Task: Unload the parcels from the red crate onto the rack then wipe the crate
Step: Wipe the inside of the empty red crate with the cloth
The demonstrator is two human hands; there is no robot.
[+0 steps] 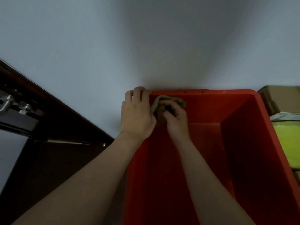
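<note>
Crate: the red crate (211,92) fills the lower right of the view, its far rim against the pale wall (146,46); its red floor and inner walls show, darker toward the near end.
Left hand: the left hand (137,116) grips the crate's far left corner; the fingers curl over the top of the rim, the back of the hand faces the camera, and the forearm runs down to the lower left.
Right hand: the right hand (176,117) is inside the crate, fingers curled round a bunched cloth; it holds the cloth against the far inner wall, just beside the left hand; the fingertips are hidden in the folds.
Cloth: the brown cloth (162,101) is crumpled, touching the far wall just under the rim near the left corner; part of it sticks out above and to the right of the right hand.
Right of crate: a cardboard box (280,98) sits beyond the crate's far right corner; nearer the camera a yellow-green item (289,143) lies just beside the crate's right rim; what it is I cannot tell.
Left of crate: a dark wooden frame (56,114) slants across the lower left, with metal fittings (6,103) at the left edge.
</note>
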